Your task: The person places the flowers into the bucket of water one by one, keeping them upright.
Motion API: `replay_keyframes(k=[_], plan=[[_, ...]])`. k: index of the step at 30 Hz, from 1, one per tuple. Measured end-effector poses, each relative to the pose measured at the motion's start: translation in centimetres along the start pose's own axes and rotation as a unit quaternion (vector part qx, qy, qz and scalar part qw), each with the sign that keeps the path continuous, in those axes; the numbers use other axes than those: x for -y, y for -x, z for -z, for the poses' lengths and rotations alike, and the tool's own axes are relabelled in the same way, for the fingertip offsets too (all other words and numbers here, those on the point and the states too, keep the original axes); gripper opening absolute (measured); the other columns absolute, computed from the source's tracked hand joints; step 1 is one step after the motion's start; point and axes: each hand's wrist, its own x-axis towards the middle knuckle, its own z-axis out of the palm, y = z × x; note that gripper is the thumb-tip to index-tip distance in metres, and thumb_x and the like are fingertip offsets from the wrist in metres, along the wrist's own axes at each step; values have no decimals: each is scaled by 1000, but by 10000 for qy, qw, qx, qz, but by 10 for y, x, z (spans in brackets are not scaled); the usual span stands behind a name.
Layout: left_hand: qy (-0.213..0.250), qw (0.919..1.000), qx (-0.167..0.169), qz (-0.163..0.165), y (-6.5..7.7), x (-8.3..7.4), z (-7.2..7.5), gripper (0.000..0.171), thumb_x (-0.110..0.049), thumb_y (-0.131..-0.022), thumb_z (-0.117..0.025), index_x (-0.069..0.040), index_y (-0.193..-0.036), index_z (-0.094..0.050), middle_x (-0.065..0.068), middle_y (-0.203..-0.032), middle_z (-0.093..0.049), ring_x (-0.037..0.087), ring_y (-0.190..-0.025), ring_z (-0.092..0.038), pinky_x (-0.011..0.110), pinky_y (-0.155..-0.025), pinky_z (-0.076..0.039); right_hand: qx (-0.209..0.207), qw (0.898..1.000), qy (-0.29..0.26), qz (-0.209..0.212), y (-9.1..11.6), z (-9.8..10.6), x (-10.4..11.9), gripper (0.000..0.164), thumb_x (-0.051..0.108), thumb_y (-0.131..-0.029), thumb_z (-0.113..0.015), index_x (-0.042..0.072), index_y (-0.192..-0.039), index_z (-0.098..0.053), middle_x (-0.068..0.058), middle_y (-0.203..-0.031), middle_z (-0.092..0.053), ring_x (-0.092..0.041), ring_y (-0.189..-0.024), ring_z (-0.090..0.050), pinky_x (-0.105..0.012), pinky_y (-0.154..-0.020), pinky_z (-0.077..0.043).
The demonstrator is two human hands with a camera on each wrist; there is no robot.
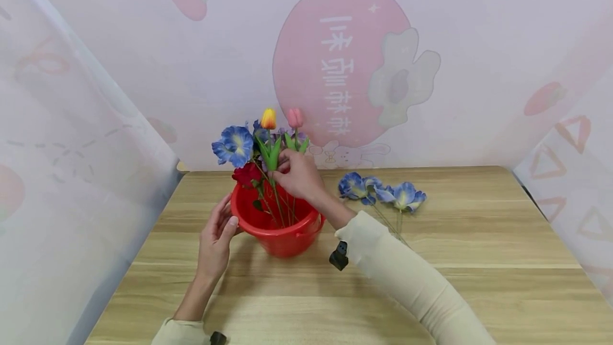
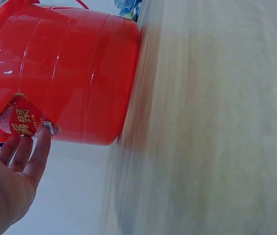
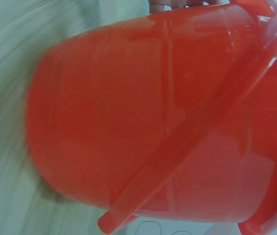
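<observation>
A red bucket point(image 1: 282, 238) stands upright on the wooden table, holding several artificial flowers. Against its left side rests my left hand point(image 1: 216, 238), thumb by the rim; in the left wrist view its fairly straight fingers point(image 2: 39, 155) touch the wall near a sticker point(image 2: 23, 117). Above the opening, my right hand point(image 1: 300, 175) pinches the stem of a yellow-and-red tulip point(image 1: 268, 119) just below its green leaves. Around it in the bucket are a pink tulip point(image 1: 295, 117), a blue flower point(image 1: 234, 146), a red rose point(image 1: 247, 174) and partly hidden purple blooms. The right wrist view shows the bucket's handle point(image 3: 187, 142) hanging down.
Two blue flowers point(image 1: 404, 196) with long stems lie on the table point(image 1: 479, 238) right of the bucket, partly behind my right forearm. A pale printed backdrop point(image 1: 230, 57) rises behind the table and at both sides.
</observation>
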Motion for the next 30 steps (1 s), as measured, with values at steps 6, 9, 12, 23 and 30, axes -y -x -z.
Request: replay_keyframes(k=[6, 9, 12, 23, 30], plan=[[26, 10000, -19, 44, -1, 1, -1, 54, -3, -110, -54, -13, -162, -47, 1, -147, -64, 8, -123, -69, 21, -90, -64, 45, 10000, 30, -2, 6, 10, 3, 37, 22, -98, -80, 7, -129, -67, -9, -113, -81, -22, -105, -78, -34, -87, -66], [18, 10000, -17, 19, -1, 0, -1, 54, -3, -110, -53, -13, -162, -47, 4, -148, -64, 8, -123, -69, 21, -89, -64, 27, 9999, -108, -60, 9, 16, 3, 41, 22, -99, -79, 5, -134, -65, -9, -114, -81, -23, -106, -78, -35, -89, -66], [7, 10000, -13, 11, -1, -1, -1, 53, -4, -110, -54, -12, -162, -47, 6, -148, -64, 8, -123, -69, 21, -89, -64, 2, 9995, -280, -115, 13, 24, 2, 45, 21, -99, -78, 5, -139, -64, -10, -115, -80, -24, -105, -78, -36, -88, -67], [44, 10000, -11, 8, 0, 1, -2, 54, -3, -110, -54, -12, -163, -47, 17, -151, -60, 12, -124, -70, 21, -90, -64, -341, 9959, -821, -153, 39, 62, -11, 48, 26, -98, -79, 7, -140, -64, -11, -121, -78, -29, -111, -76, -38, -83, -69], [22, 10000, -40, 70, 0, 0, -2, 54, -4, -110, -54, -14, -162, -47, 14, -149, -62, 12, -123, -70, 21, -90, -64, -530, 9922, -1092, -283, 55, 85, -30, 45, 24, -98, -79, 8, -138, -65, -15, -122, -77, -34, -110, -77, -36, -77, -69]])
